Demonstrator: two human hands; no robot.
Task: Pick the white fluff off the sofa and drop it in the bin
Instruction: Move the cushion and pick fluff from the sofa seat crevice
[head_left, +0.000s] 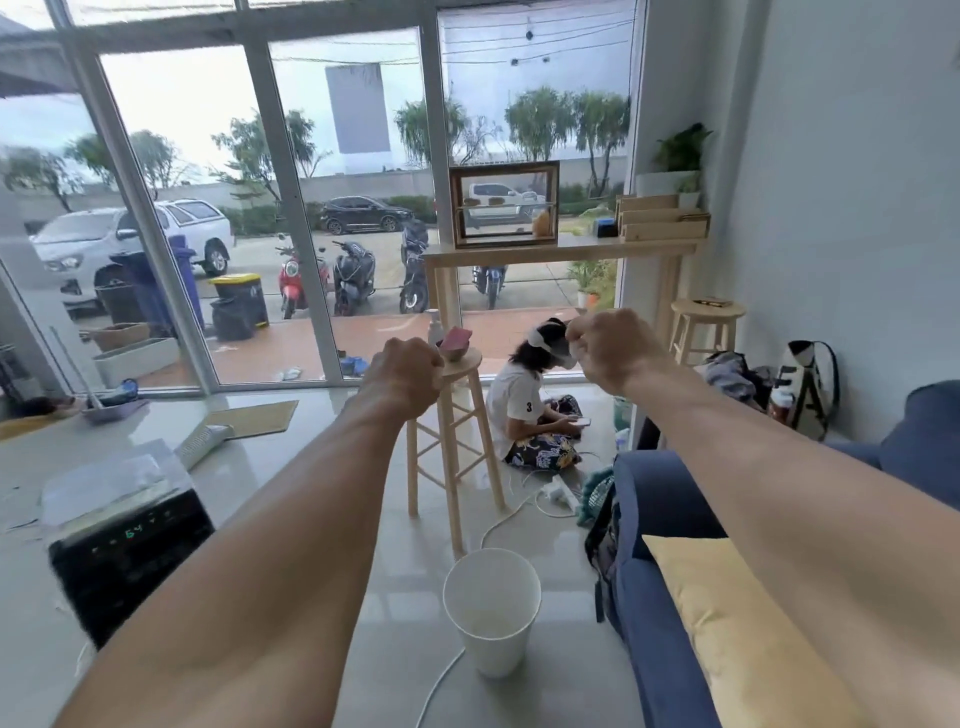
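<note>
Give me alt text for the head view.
The left hand and right hand are held out forward as fists, no fluff visible in either grip. A white bin stands on the floor between the forearms, a blue sofa with a yellow cushion at right.

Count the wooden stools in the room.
2: a tall stool mid-floor behind the white bin, a second stool by the right wall beside the counter. More may be hidden.

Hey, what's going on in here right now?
A person holds both arms out, left hand and right hand curled into fists. A white bin stands on the floor beside the blue sofa. Whether the right fist holds fluff is unclear. Another person sits on the floor near a wooden stool, holding a phone.
</note>
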